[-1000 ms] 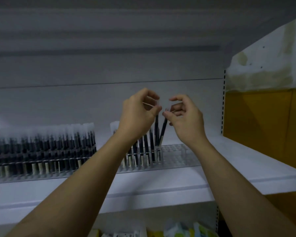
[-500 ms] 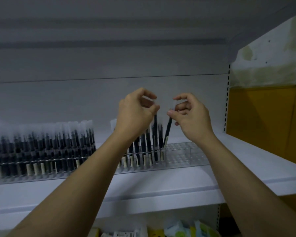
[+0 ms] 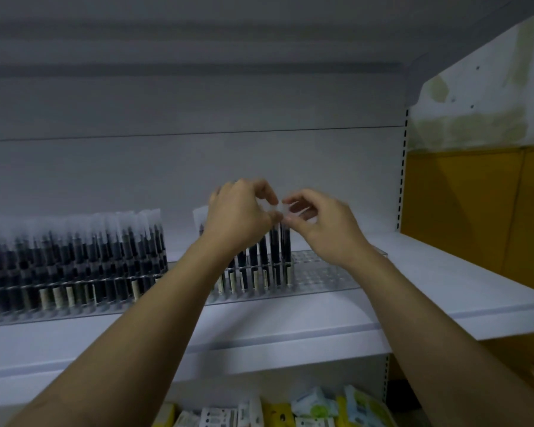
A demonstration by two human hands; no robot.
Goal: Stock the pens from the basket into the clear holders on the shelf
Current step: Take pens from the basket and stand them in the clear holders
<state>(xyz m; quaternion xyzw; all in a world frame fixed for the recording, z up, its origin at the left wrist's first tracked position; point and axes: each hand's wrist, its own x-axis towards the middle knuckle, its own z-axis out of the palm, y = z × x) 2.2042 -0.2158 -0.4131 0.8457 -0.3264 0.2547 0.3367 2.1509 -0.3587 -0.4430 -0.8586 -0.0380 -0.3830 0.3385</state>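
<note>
A clear perforated pen holder [image 3: 321, 272] lies on the white shelf [image 3: 290, 328]; its left part holds a row of dark pens in clear sleeves [image 3: 275, 257], its right part shows bare holes. My left hand [image 3: 238, 214] and my right hand [image 3: 321, 223] meet above the rightmost pens. Both pinch the clear sleeve tops of those pens, which stand upright in the holder. A second holder [image 3: 74, 257] to the left is packed with several dark pens. The basket is out of view.
The shelf's back panel [image 3: 198, 164] rises behind the holders. A yellow and white wall [image 3: 475, 180] stands right of the shelf end. Packaged goods [image 3: 290, 411] lie on the level below.
The tilted pen in my right hand has gone down into the holder and now stands upright. Both hands have dropped lower and closer together over the pen tops.
</note>
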